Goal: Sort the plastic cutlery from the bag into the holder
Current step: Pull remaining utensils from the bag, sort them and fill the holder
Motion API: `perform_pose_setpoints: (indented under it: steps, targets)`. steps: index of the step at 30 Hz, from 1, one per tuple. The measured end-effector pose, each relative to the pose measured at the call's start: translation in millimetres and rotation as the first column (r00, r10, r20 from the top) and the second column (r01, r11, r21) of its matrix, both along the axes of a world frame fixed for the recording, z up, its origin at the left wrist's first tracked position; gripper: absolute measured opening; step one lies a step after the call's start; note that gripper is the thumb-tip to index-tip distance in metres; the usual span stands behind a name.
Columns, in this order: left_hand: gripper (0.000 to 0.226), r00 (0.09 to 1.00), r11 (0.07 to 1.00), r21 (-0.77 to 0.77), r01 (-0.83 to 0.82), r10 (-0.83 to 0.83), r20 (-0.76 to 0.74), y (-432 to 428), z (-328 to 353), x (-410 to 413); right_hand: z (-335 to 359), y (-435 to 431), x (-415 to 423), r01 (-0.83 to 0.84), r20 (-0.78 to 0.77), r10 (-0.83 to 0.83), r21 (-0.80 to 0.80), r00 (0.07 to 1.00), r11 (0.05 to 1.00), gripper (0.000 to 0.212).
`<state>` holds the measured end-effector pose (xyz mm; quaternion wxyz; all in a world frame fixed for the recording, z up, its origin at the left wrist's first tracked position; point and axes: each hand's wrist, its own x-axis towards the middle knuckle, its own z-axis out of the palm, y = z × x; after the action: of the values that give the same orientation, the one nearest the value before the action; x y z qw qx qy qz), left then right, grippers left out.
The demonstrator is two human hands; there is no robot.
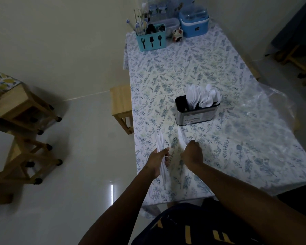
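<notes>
Dim room w/ pale floor; table (184, 68) in leaf-print cloth runs away from the person. Left hand (158, 160) at the near left edge grips a bundle of white cutlery (160, 147), handles pointing back toward the body. Right hand (193, 153) is just beside it, fingers curled round another white piece (181, 137), blurred, type unclear. Holder (197, 114) stands mid-table beyond both hands, w/ white spoons (205, 98) upright in its right part. Clear bag (276, 106) lies flat on the right. Blue caddy (150, 40) & cooler (193, 25) sit at the far end.
</notes>
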<state>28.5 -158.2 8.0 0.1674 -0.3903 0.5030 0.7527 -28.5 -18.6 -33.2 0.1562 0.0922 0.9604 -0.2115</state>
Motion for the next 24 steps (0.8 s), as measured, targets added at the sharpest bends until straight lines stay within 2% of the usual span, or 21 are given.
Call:
perform_pose_setpoints:
  steps: [3,5,8,16,20,24]
  targets:
    - [0.042,1.000,1.000,0.006,0.001,-0.001,-0.002,-4,-1,0,-1,4,-6,-0.033,0.025,0.034,-0.017,0.999,0.999,0.040]
    - [0.038,1.000,1.000,0.000,-0.001,0.001,-0.001,-6,-2,0,-2,7,-8,-0.054,0.045,0.056,-0.053,0.997,0.997,0.050]
    - [0.029,1.000,1.000,0.009,0.008,-0.008,-0.008,-7,-3,0,-4,11,-9,-0.052,0.063,0.059,-0.101,0.996,0.994,0.053]
    - [0.015,0.999,0.999,-0.013,0.037,-0.038,-0.021,-2,-4,-3,0,25,-10,-0.197,0.025,0.200,-0.083,0.980,0.977,0.041]
    - [0.019,0.999,0.999,-0.042,0.033,-0.034,-0.013,1,-7,-6,-1,28,-9,-0.275,0.024,0.274,0.044,0.961,0.960,0.028]
    - [0.024,1.000,1.000,-0.023,0.007,-0.007,-0.010,7,-8,-7,6,34,-17,-0.255,0.099,0.262,-0.082,0.960,0.963,0.020]
